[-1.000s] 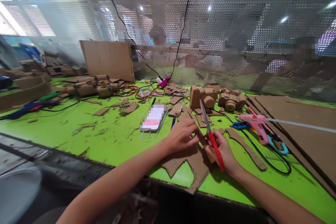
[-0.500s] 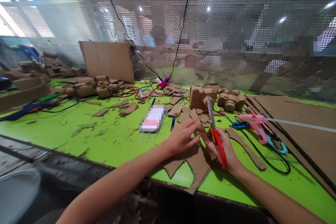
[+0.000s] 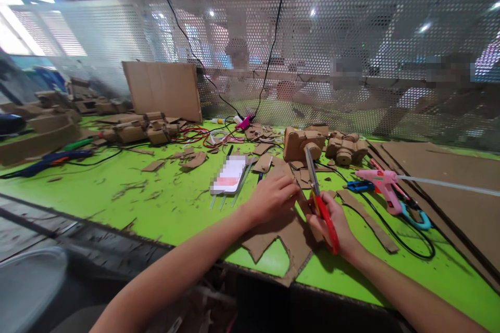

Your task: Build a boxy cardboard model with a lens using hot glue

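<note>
Above the green worktop, the left hand pinches a narrow brown cardboard strip while the right hand pinches its near part, red-handled metal scissors tucked against the palm, apparently to free those fingertips.

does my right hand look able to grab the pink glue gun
Probably, though not freely: the right hand holds red-handled scissors, which would likely need putting down. Only a flat cardboard strip and a black cable seem to lie between it and the pink glue gun.

Phone left of scissors, glue gun right, model cameras (side by side) behind
</note>
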`<state>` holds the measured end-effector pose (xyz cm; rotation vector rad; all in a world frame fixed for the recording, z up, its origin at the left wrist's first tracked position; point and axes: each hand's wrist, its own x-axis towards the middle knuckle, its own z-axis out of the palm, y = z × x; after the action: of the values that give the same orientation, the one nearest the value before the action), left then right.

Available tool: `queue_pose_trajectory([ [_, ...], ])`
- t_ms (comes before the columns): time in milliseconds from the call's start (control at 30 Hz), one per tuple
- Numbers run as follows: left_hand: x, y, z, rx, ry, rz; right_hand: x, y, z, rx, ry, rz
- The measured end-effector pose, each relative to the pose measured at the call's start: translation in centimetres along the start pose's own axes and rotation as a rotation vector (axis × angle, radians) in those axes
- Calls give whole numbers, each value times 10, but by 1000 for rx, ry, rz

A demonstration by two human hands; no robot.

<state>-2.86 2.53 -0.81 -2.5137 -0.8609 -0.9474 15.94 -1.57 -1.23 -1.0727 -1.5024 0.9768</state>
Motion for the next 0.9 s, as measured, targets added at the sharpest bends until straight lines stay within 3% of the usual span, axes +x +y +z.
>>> queue_pose_trajectory([
  [200,-2,-3,-4,30,-112,74,-3,4,-3,-48,-118,8],
  [300,-1,0,-3,-116,-136,-58,-4,5,-4,-48,-120,11],
  [400,-1,6,2,-334,-98,-281,-4,9,-4,-56,-112,-2],
  [500,-2,10,7,-488,-52,-419,-4,13,-4,-87,-114,-18],
  [733,-4,14,14,-709,33,-526,-6,10,-4,-89,-111,-12],
  [900,-4,16,13,-698,61,-535,-8,11,-4,-65,-119,-14],
])
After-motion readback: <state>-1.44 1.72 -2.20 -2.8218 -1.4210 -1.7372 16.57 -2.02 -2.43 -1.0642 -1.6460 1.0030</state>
